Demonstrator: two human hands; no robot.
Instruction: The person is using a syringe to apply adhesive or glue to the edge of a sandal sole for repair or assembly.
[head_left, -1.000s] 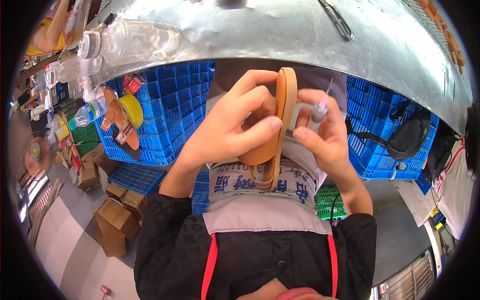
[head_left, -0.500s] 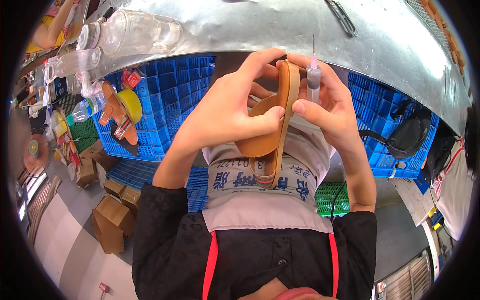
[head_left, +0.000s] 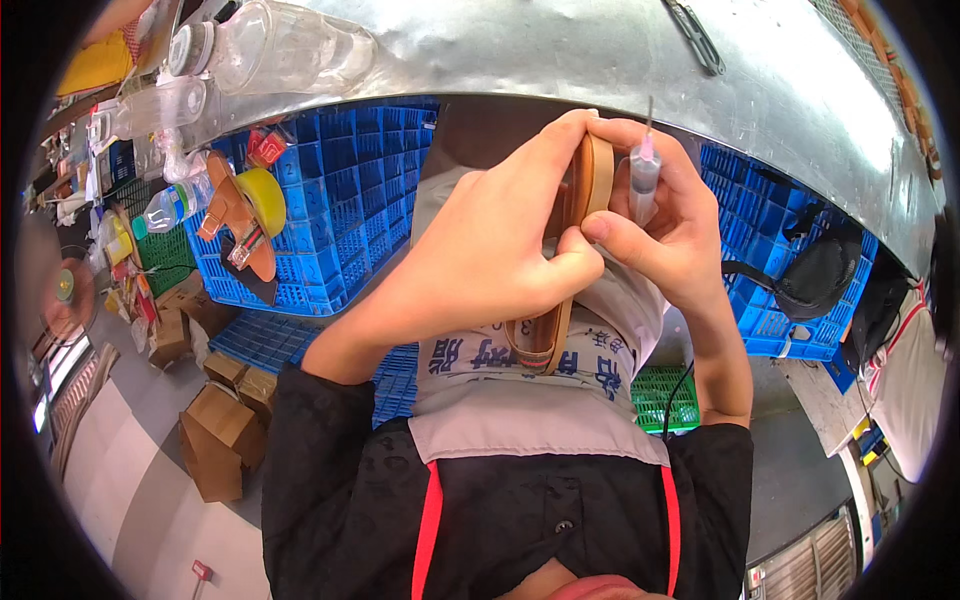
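My left hand (head_left: pixel 500 250) is gripping the sandal (head_left: pixel 600 178) on my side of the metal table's near edge (head_left: pixel 480 88); it's looking light, stiff-soled — best held by its sides. My right hand (head_left: pixel 675 225) is touching it while cradling a syringe (head_left: pixel 645 178) — its needle (head_left: pixel 650 115) seeming fragile.

Black shirt (head_left: pixel 520 510), elbow-length sleeves (head_left: pixel 318 425), button (head_left: pixel 563 526); grey apron (head_left: pixel 540 430), blue printing (head_left: pixel 492 355); red straps (head_left: pixel 427 530)

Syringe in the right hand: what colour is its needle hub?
The needle hub is pink; it shows best in the head view.
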